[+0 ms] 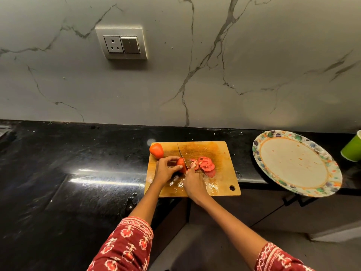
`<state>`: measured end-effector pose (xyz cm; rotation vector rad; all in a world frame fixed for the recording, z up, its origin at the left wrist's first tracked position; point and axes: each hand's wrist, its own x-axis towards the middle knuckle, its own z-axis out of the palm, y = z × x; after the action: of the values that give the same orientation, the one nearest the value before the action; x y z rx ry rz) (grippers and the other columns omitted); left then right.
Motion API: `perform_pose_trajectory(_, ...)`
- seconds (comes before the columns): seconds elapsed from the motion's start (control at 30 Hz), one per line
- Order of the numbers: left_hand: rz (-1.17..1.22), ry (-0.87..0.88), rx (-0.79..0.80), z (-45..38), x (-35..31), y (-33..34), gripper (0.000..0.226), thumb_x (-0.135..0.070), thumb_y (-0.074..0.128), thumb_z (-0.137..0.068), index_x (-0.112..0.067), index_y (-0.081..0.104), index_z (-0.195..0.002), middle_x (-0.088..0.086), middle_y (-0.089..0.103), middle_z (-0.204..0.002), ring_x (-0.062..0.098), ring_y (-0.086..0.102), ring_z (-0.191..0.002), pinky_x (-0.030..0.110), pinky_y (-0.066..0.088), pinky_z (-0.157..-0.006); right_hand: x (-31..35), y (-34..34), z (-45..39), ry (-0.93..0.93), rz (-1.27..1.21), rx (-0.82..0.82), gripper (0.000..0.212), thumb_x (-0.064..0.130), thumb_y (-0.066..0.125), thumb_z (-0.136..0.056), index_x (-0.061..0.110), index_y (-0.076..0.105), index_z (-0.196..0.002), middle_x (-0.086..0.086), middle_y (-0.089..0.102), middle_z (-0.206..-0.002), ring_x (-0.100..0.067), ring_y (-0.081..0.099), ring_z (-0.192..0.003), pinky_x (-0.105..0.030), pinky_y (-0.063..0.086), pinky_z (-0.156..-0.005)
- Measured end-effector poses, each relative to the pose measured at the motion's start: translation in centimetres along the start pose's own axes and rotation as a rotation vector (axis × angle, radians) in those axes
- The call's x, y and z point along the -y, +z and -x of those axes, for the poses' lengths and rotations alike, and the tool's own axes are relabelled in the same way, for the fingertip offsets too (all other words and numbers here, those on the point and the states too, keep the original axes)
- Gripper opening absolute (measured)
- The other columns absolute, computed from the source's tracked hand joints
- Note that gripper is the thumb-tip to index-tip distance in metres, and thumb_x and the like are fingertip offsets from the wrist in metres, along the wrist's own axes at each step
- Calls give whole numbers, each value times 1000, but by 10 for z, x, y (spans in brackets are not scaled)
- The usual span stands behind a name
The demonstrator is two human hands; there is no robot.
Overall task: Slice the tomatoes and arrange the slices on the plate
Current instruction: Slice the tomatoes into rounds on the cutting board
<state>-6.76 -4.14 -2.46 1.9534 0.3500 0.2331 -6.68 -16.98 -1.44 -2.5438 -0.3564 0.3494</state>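
Note:
A wooden cutting board (220, 153) lies on the black counter. My left hand (166, 170) grips a partly cut tomato (181, 163) at the board's middle. My right hand (193, 183) holds a knife (181, 154) whose blade stands against the tomato's cut face and points away from me. Several tomato slices (205, 164) lie in a loose pile just right of the blade. A whole tomato (156, 151) sits at the board's far left corner. A large plate (293, 163) with a coloured patterned rim sits to the right, holding no slices.
A green cup (352, 148) stands at the right edge, beyond the plate. The plate overhangs the counter's front edge. The black counter (78, 163) stretches left of the board. A marble wall with a socket panel (122, 44) rises behind.

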Motion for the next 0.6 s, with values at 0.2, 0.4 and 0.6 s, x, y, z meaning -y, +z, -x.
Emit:
perform_pose_trajectory(0.2, 9, -22, -21, 2, -1, 1, 36, -6, 76, -73, -5, 66, -108, 10, 66, -109, 17, 60, -103, 32, 50, -92, 0, 3, 3, 21, -34, 2, 26, 11, 32, -99, 0, 48, -116, -19, 62, -108, -33, 59, -101, -34, 41, -69)
perform_pose_trajectory(0.4, 33, -40, -30, 1, -2, 1, 37, -7, 76, -73, -4, 66, -108, 10, 67, -109, 18, 60, -104, 31, 49, -93, 6, 1, -6, -14, -22, 4, 30, 11, 29, -100, -3, 44, -122, -22, 63, -106, -36, 61, -99, -36, 45, -71)
perform_pose_trajectory(0.6, 26, -31, -21, 1, -1, 1, 37, -8, 76, -73, -5, 66, -108, 9, 66, -109, 17, 59, -104, 30, 48, -92, 4, 3, -5, -10, -24, 15, 25, 7, 32, -97, -2, 47, -116, -21, 64, -103, -35, 62, -96, -36, 45, -69)
